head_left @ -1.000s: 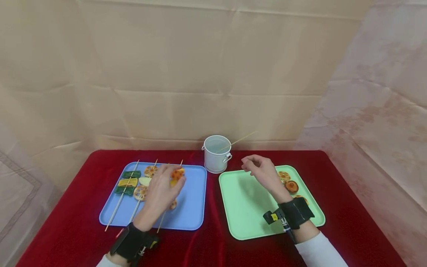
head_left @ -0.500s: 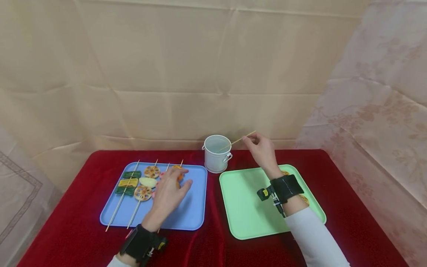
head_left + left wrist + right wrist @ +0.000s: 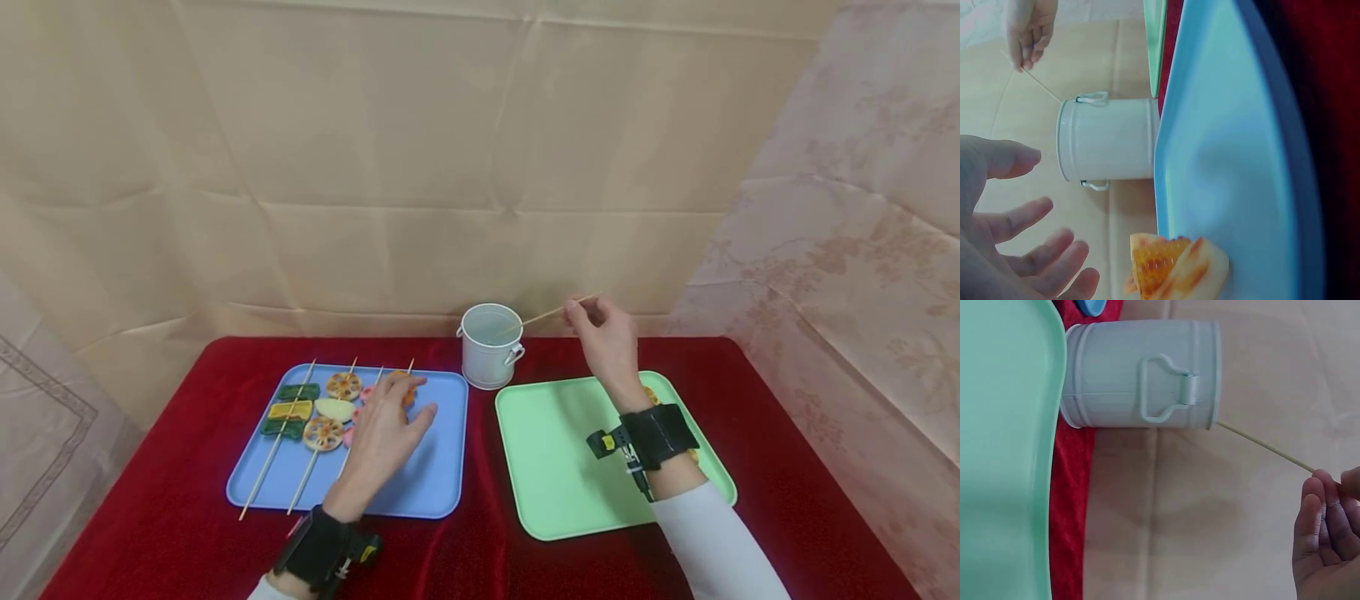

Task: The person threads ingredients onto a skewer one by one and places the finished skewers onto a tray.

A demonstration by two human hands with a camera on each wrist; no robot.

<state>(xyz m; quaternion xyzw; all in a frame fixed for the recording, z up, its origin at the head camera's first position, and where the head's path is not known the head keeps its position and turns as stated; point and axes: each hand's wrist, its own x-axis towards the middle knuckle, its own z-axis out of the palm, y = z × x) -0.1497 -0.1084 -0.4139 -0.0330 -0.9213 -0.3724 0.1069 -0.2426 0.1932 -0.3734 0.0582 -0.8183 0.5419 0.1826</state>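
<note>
My right hand [image 3: 609,346] pinches a thin wooden skewer [image 3: 1266,445] near its upper end. The skewer's lower end leans inside a white metal bucket [image 3: 489,358] with small side handles. Over the blue tray [image 3: 438,475] hovers my left hand [image 3: 384,437], its fingers spread and holding nothing. Beneath and beside it lie loaded skewers: one with green and yellow pieces [image 3: 291,410], another with lotus root slices [image 3: 323,433] and a pale oval piece. Pink pieces are partly hidden by the left hand. In the left wrist view a corn piece [image 3: 1159,262] sits near a pale browned piece [image 3: 1200,275].
A green tray [image 3: 555,467] stands on the right, with several food pieces mostly covered by the right wrist. A red cloth [image 3: 480,550] covers the table. Beige fabric [image 3: 450,167] hangs close behind the bucket.
My right hand has moved up to the skewer, taken hold of it, and drawn it slightly to the right. My left hand has shifted a little to the right over the blue tray.
</note>
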